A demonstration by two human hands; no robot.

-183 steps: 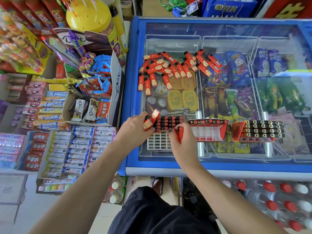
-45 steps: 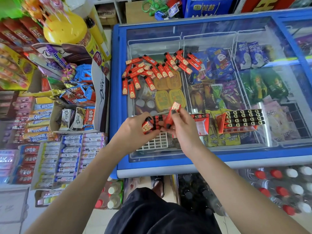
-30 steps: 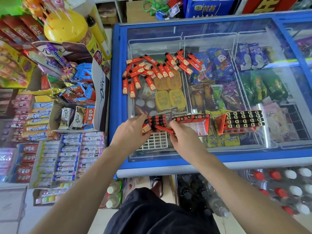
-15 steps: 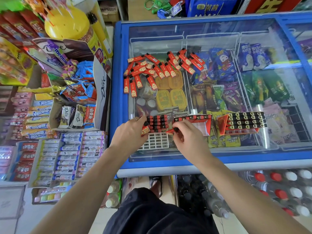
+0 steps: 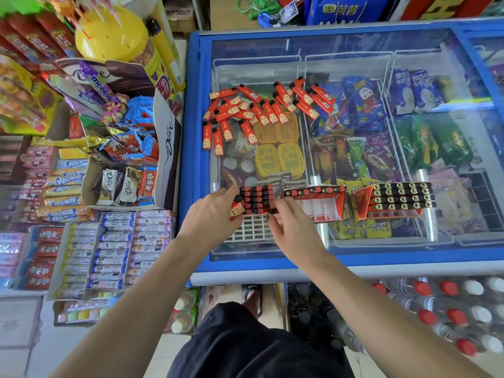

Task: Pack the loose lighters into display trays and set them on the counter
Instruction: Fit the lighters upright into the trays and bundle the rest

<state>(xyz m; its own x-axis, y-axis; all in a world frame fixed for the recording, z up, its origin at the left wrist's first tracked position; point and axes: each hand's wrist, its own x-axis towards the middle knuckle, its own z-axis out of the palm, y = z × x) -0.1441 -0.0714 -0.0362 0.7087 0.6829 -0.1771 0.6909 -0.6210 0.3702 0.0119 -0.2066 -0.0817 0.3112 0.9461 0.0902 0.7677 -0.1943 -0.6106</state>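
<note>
1. Left hand: fingers curled round a block of red lighters with black caps at its 2 o'clock.
2. Right hand: fingertips pinching at that block's lower right edge (exact hold unclear).
3. Half-filled red cardboard display tray: at 3 o'clock of the block, on the blue-framed glass freezer lid.
4. Full red tray: further toward 3 o'clock.
5. Loose red lighters: scattered at 12 o'clock.
</note>
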